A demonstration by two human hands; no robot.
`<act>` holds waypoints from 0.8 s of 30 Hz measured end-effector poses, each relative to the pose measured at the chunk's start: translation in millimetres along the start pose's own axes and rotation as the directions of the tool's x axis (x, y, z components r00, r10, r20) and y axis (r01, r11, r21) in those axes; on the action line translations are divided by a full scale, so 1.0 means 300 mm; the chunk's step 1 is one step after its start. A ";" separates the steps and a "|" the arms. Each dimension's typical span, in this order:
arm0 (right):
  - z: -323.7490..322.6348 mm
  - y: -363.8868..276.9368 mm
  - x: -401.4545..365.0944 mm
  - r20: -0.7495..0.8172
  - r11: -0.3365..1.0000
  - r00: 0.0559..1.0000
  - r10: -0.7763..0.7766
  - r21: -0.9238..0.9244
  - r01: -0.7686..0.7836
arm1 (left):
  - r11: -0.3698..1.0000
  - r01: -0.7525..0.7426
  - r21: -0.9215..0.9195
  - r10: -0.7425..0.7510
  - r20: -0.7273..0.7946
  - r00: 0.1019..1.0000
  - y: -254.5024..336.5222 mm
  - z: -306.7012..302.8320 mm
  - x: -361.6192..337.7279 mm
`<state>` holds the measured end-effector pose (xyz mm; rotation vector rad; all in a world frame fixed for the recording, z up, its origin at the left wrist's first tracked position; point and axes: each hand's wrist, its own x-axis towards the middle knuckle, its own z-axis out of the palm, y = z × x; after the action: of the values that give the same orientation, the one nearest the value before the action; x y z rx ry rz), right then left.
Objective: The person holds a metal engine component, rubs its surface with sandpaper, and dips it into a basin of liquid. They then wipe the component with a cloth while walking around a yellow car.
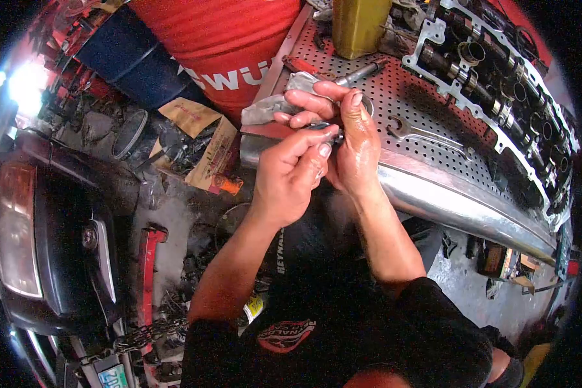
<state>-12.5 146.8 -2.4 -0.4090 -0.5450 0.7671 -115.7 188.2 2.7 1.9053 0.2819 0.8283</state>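
Note:
My left hand [288, 174] is closed, its thumb and index finger pinching a small dark piece [335, 135] whose kind I cannot make out. Close beside it, my right hand [355, 145] is turned palm up, wet or oily. Its thumb presses toward curled fingers, and the rim of a round metal piece [368, 105] shows behind the thumb; most of this piece is hidden. Both hands are over the near edge of a perforated metal bench [427, 155]. A grey tool handle [362, 73] lies just beyond the right hand, and an open-end wrench [427, 134] lies to its right.
An engine cylinder head [491, 97] with camshafts rests on the bench at right. A yellowish container [361, 29] stands at the back. Beyond are a red drum [226, 48] and a blue drum [132, 58]. A dark car front [58, 226] is at left.

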 end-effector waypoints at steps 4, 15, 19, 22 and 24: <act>0.005 0.004 0.010 -0.029 0.994 0.999 -0.024 -0.109 0.020 | 0.561 -0.387 0.732 0.440 0.132 0.888 -0.010 -0.010 0.017; 0.011 0.001 0.009 -0.003 0.999 1.000 0.026 -0.022 -0.026 | 0.913 -0.290 0.287 0.323 -0.075 0.943 -0.048 0.025 0.010; 0.016 0.041 0.038 0.014 0.997 0.999 0.031 -0.066 -0.030 | 0.526 -0.339 0.780 0.423 0.105 0.900 -0.023 -0.064 0.022; 0.021 0.033 0.044 0.005 0.999 1.000 0.012 0.034 -0.012 | 0.698 -0.225 0.680 0.474 -0.203 0.857 -0.035 -0.080 -0.030; 0.009 0.030 0.038 0.040 0.999 0.999 0.023 0.033 -0.024 | 0.784 -0.170 0.597 0.432 -0.328 0.840 -0.028 -0.082 -0.043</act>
<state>-12.1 161.6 -1.4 -0.3704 -0.5647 0.8076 -139.9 202.8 -3.3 2.3090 0.5446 1.5623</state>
